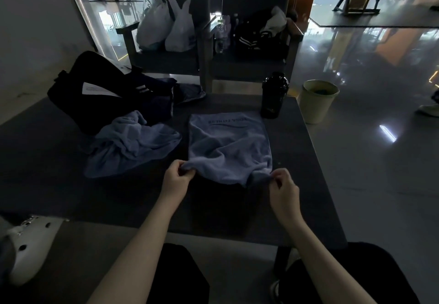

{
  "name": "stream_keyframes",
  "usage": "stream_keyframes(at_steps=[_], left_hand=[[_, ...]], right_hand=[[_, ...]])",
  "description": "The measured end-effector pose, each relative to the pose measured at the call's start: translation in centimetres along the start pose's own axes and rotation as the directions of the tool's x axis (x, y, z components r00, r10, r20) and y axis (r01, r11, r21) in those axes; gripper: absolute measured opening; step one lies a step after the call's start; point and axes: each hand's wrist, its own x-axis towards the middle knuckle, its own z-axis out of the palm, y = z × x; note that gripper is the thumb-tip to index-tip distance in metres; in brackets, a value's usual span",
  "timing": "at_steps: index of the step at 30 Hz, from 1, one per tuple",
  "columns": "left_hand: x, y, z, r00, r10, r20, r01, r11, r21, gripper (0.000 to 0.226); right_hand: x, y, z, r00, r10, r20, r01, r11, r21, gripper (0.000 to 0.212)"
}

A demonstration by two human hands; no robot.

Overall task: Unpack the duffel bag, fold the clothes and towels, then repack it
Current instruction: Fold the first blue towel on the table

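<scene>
Fingers of the left hand (177,179) and right hand (283,185) pinch the near corners of a towel (228,144) spread on the counter (71,196). Soft, light and limp, it is probably best held by its corners. Two towels: this one and a crumpled towel (133,147) beside the one duffel (99,94). One bottle (274,94).

duffel bag (95,94) is parked far left on the table (237,211), with one towel (133,147) dumped right in front of it, touching. A second towel (228,144) is laid out mid-table, and the bottle (274,96) is stood just behind its far right corner. A bin (316,106) is set on the floor right of the table; two chairs (247,66) are lined up behind, plastic bags (166,28) piled on the left chair (164,62)
</scene>
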Motion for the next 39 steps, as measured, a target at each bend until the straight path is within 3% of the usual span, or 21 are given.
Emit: stream_keyframes(at_steps=[3,9,13,17,25,29,33,37,39], left_hand=[[0.6,1.7,-0.1,0.999,0.035,-0.026,-0.037,0.995,-0.091,0.002],[1.9,4.0,0.0,0.981,0.108,-0.162,-0.138,0.973,-0.186,0.011],[2.9,4.5,0.1,0.992,0.030,-0.124,-0.054,0.979,-0.195,0.004],[3.7,3.9,0.3,0.995,-0.075,-0.068,0.060,0.976,-0.208,0.011],[5.3,5.0,0.6,0.969,-0.216,-0.117,0.154,0.906,-0.395,0.024],[7.0,6.3,0.8,0.970,-0.116,-0.216,0.102,0.992,-0.075,0.017],[8.4,6.5,0.8,0.960,-0.140,-0.243,0.179,0.973,0.145,0.027],[7.9,3.7,1.6,0.942,-0.331,-0.048,0.335,0.938,0.088,0.047],[6.1,2.5,1.9,0.939,-0.345,0.002,0.337,0.921,0.197,0.054]], right_hand=[[1.6,-1.3,-0.9,0.994,0.057,-0.098,-0.040,0.984,0.172,0.015],[4.7,-1.7,-1.0,0.978,0.174,-0.114,-0.110,0.896,0.431,0.014],[5.7,-1.7,-0.5,0.971,0.203,-0.123,-0.126,0.881,0.456,0.008],[5.8,-1.2,0.2,0.973,0.210,-0.092,-0.147,0.879,0.454,0.010],[6.8,-2.1,-0.2,0.962,0.233,-0.144,-0.135,0.861,0.491,0.009],[8.3,-3.1,-0.2,0.946,0.317,-0.059,-0.233,0.797,0.557,0.007],[9.6,-3.3,0.1,0.925,0.378,0.029,-0.336,0.781,0.527,0.007],[8.3,-1.5,1.4,0.879,0.435,0.193,-0.473,0.749,0.464,0.016],[7.0,-0.7,1.7,0.887,0.405,0.221,-0.458,0.827,0.325,0.029]])
